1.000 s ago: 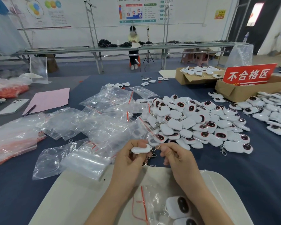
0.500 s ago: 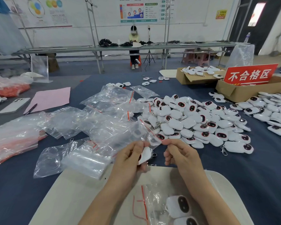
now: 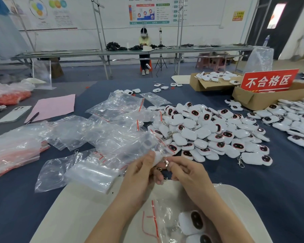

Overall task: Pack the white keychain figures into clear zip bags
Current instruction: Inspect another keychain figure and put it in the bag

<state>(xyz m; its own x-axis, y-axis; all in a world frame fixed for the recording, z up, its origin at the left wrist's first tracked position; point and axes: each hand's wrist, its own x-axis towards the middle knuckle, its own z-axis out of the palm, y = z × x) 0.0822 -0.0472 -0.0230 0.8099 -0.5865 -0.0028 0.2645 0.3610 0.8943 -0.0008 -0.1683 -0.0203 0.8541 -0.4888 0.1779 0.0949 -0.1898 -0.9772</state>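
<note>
1. Centrally, the left hand (image 3: 139, 174) grips a white keychain figure (image 3: 157, 157) against a clear zip bag (image 3: 135, 144); the right hand (image 3: 186, 174) pinches its metal clasp (image 3: 165, 162).
2. Nearer, another bag (image 3: 167, 223) holds two figures.
3. A cardboard box (image 3: 209, 85) holds more figures.
4. Loose figures (image 3: 209, 130) heap on blue cloth (image 3: 270, 190); a workbench (image 3: 123, 52) lines the far wall.

Left hand (image 3: 140, 174) and right hand (image 3: 189, 173) together, fingers curled, pinching.
</note>
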